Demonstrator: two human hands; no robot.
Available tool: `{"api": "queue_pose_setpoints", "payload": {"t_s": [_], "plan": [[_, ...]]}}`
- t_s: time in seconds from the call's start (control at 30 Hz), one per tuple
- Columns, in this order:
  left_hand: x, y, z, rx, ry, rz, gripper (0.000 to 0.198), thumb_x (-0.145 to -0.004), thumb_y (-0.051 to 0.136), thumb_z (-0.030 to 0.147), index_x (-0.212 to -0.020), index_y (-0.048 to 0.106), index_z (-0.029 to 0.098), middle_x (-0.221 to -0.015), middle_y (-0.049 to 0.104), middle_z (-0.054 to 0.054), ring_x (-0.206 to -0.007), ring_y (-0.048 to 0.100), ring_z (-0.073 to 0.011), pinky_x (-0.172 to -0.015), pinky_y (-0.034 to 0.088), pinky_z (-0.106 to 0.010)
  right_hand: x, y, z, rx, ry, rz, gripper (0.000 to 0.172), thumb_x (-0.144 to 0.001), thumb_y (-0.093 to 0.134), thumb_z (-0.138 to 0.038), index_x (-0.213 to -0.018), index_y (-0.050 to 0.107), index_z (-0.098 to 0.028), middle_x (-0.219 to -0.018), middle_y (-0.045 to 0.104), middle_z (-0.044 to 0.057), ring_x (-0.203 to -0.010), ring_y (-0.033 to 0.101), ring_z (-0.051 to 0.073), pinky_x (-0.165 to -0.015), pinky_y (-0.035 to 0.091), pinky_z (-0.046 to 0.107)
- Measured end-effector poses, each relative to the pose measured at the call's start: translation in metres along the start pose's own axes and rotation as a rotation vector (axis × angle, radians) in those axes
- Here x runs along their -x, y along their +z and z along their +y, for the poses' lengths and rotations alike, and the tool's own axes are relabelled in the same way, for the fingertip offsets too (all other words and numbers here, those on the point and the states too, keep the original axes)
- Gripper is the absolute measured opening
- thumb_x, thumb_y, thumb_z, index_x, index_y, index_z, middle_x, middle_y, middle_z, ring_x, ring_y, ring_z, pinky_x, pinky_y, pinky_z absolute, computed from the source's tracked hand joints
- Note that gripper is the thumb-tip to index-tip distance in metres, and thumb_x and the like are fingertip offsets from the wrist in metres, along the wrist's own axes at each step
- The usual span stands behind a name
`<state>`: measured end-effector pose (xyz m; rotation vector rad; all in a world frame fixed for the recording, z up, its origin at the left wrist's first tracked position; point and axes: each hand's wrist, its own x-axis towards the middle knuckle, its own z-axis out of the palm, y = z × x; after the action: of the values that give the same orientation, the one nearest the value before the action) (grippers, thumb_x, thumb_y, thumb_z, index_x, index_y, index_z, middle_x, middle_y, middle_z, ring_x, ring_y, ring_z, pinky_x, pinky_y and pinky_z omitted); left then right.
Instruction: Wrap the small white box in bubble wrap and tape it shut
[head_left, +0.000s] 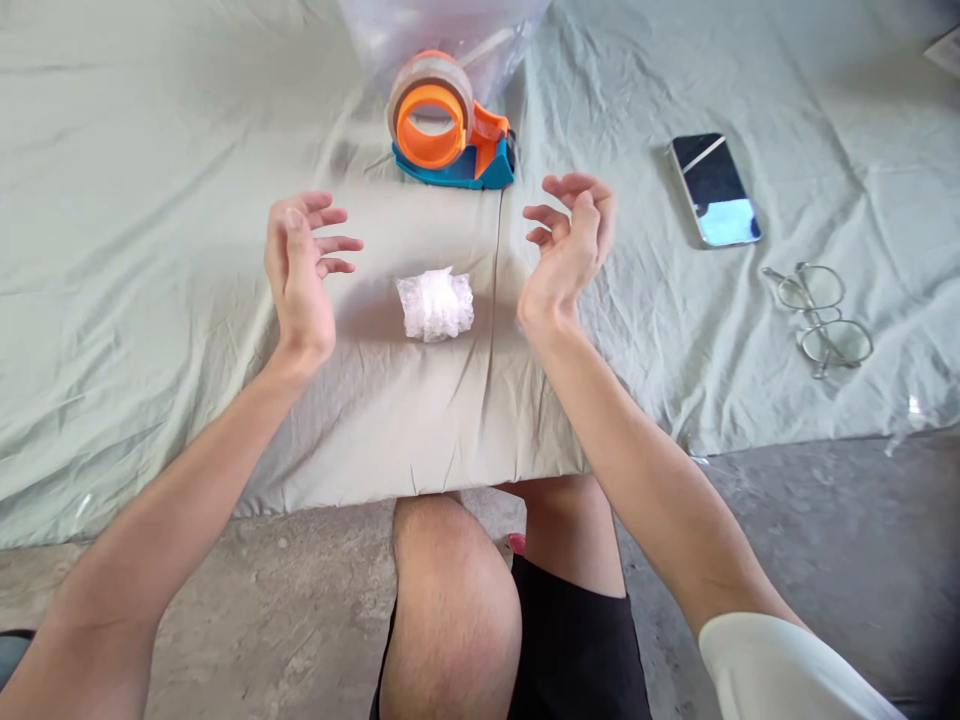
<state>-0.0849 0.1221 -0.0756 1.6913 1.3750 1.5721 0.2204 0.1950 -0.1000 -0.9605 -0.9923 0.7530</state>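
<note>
A small bundle wrapped in bubble wrap (435, 304) lies on the pale green sheet (150, 250) between my hands. My left hand (304, 265) hovers to its left, fingers spread and loosely curled, holding nothing. To the right of the bundle my right hand (568, 245) is raised the same way, fingers apart and empty. Neither hand touches the bundle. Behind it stands an orange and teal tape dispenser (450, 125) with a roll of clear tape.
A smartphone (714, 190) lies face up at the right, with a pair of glasses (821, 315) nearer me. A clear plastic bag (442, 35) sits behind the dispenser. The sheet ends at a bare concrete floor (825, 520), where my knees are.
</note>
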Motion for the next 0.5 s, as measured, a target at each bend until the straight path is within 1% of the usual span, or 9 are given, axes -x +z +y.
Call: {"api": "queue_pose_setpoints", "payload": {"t_s": [0.07,0.1,0.13,0.23,0.3,0.33,0.4,0.5], "plan": [[0.004,0.005,0.015,-0.058,0.090,0.004,0.053,-0.126,0.038,0.079,-0.138,0.063,0.034,-0.131,0.080,-0.005,-0.099,0.082,-0.0195,-0.076,0.063,-0.038,0.000,0.001,0.000,0.017,-0.024,-0.037,0.054,-0.115,0.047,-0.087,-0.125,0.060,-0.035,-0.132,0.077,0.008,-0.098,0.070,0.024,-0.085,0.054,0.047],[0.006,0.008,0.023,-0.086,0.130,-0.033,0.050,-0.127,0.042,0.076,-0.138,0.063,0.032,-0.128,0.081,-0.004,-0.098,0.082,-0.0182,-0.078,0.063,-0.037,0.001,0.002,-0.002,0.020,-0.038,-0.054,0.054,-0.115,0.047,-0.086,-0.126,0.059,-0.035,-0.128,0.077,0.008,-0.094,0.068,0.025,-0.084,0.053,0.048],[0.009,0.010,0.030,-0.110,0.178,-0.045,0.047,-0.127,0.046,0.071,-0.137,0.065,0.030,-0.127,0.081,-0.004,-0.098,0.081,-0.0174,-0.080,0.063,-0.035,0.002,0.004,-0.005,0.022,-0.051,-0.063,0.051,-0.116,0.048,-0.084,-0.125,0.059,-0.035,-0.124,0.077,0.008,-0.091,0.066,0.025,-0.083,0.052,0.048],[0.016,0.014,0.048,-0.235,0.367,-0.122,0.036,-0.129,0.050,0.052,-0.129,0.073,0.025,-0.121,0.083,-0.007,-0.104,0.082,-0.0203,-0.084,0.065,-0.035,0.008,0.010,-0.019,0.055,-0.086,-0.056,0.041,-0.117,0.051,-0.074,-0.117,0.060,-0.035,-0.109,0.077,0.005,-0.079,0.063,0.023,-0.077,0.052,0.047],[0.021,0.014,0.055,-0.330,0.472,-0.200,0.035,-0.129,0.048,0.044,-0.127,0.076,0.023,-0.122,0.084,-0.009,-0.112,0.082,-0.0235,-0.091,0.066,-0.037,0.012,0.014,-0.027,0.081,-0.106,-0.050,0.040,-0.119,0.047,-0.071,-0.112,0.060,-0.033,-0.101,0.074,0.004,-0.074,0.063,0.022,-0.073,0.052,0.045],[0.023,0.014,0.058,-0.363,0.497,-0.241,0.037,-0.129,0.046,0.043,-0.128,0.076,0.022,-0.124,0.084,-0.011,-0.116,0.081,-0.0250,-0.095,0.067,-0.038,0.014,0.016,-0.031,0.093,-0.114,-0.054,0.042,-0.120,0.045,-0.070,-0.110,0.060,-0.033,-0.098,0.071,0.003,-0.073,0.063,0.022,-0.072,0.052,0.043],[0.027,0.013,0.062,-0.402,0.482,-0.325,0.044,-0.129,0.042,0.047,-0.137,0.074,0.019,-0.132,0.083,-0.015,-0.123,0.081,-0.0281,-0.103,0.066,-0.041,0.018,0.019,-0.037,0.114,-0.122,-0.079,0.044,-0.121,0.043,-0.071,-0.107,0.059,-0.032,-0.095,0.070,0.003,-0.072,0.063,0.021,-0.071,0.053,0.042],[0.032,0.012,0.065,-0.451,0.374,-0.446,0.067,-0.128,0.033,0.066,-0.155,0.067,0.016,-0.146,0.079,-0.019,-0.134,0.077,-0.0337,-0.112,0.064,-0.048,0.027,0.021,-0.046,0.130,-0.121,-0.165,0.043,-0.120,0.051,-0.069,-0.103,0.063,-0.031,-0.090,0.071,0.001,-0.071,0.063,0.020,-0.073,0.055,0.040]]}}
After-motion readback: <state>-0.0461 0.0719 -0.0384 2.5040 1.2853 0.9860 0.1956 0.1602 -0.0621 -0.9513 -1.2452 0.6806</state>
